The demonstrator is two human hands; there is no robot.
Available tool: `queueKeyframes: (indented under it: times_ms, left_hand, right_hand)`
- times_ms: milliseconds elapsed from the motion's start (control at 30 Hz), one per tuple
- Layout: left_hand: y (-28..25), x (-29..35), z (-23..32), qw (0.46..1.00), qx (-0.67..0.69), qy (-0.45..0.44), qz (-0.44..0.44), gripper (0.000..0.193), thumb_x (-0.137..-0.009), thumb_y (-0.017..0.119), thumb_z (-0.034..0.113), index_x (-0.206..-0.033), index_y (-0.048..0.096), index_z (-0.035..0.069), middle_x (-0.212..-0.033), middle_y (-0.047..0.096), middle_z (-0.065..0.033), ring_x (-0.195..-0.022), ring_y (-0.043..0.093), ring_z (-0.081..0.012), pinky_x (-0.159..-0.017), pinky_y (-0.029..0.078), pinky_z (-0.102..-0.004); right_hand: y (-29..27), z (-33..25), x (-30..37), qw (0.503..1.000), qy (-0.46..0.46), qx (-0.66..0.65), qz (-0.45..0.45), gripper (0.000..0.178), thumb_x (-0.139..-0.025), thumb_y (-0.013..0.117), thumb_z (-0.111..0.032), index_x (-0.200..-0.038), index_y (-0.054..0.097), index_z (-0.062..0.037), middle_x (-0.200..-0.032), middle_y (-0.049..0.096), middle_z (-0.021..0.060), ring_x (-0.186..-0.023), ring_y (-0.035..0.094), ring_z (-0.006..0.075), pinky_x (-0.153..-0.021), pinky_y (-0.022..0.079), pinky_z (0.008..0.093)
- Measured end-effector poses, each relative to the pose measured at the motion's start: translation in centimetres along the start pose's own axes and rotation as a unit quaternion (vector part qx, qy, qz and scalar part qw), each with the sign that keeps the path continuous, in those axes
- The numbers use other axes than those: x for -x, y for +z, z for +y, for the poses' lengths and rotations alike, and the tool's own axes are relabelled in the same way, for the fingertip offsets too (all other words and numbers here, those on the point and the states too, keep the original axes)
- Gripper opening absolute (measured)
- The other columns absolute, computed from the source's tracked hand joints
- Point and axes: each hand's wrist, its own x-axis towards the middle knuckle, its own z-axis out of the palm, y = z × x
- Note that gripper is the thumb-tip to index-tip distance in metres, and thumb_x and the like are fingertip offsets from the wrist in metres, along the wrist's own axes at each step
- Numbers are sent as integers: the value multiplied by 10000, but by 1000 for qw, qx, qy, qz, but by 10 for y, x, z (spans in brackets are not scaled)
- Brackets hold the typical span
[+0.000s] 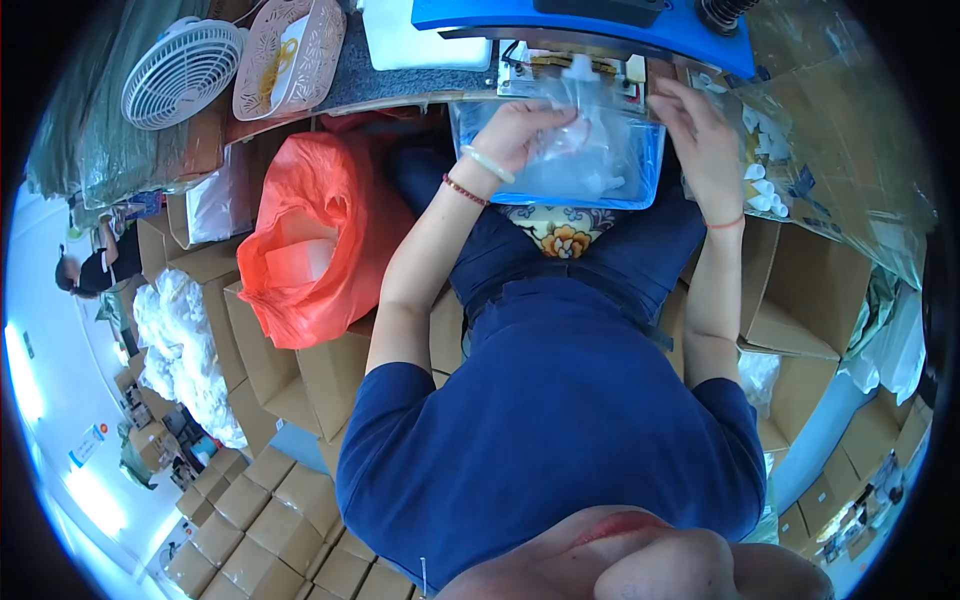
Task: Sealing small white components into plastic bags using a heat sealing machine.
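My left hand [520, 130] is closed, thumb and fingertips pinching a clear plastic bag [560, 140]. The bag hangs over a blue-rimmed bin [655, 180], and a whitish translucent piece [578, 68] shows at its upper end, by the metal base [515, 75] of a blue machine [590, 20]. Inside the bin lie more clear, whitish plastic pieces [605, 183], partly covered by the bag. My right hand [697, 140] is raised at the bin's right edge, beside the machine base. Its fingers are curved and apart, and I see nothing in them.
A white fan [185, 75] and a pale lattice basket [330, 45] stand at the table's left. Below hangs an open red plastic bag [290, 190]. Small white parts [765, 190] lie at right near a cardboard box [810, 280]. Another person [100, 265] is far left.
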Motion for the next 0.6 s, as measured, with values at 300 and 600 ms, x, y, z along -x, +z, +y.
queueKeyframes:
  times_ms: [300, 600]
  left_hand:
    - [11, -6, 5, 995, 65, 46, 67, 243, -909, 685, 121, -1086, 662, -45, -1029, 705, -140, -912, 710, -236, -774, 590, -351]
    - [-141, -34, 74, 468, -716, 352, 379, 618, -970, 505, 428, -1494, 355, 137, -1561, 340, -83, -1453, 278, -299, -1179, 143, -535]
  right_hand:
    - [-14, 129, -29, 833, 8, 477, 281, 373, -951, 586, -298, -1225, 579, -45, -1199, 588, 221, -1070, 564, 403, -917, 439, 492]
    - [-6, 122, -25, 898, -99, 325, 280, 325, -899, 612, -90, -1223, 598, -77, -1237, 568, 207, -1135, 551, 385, -966, 454, 430]
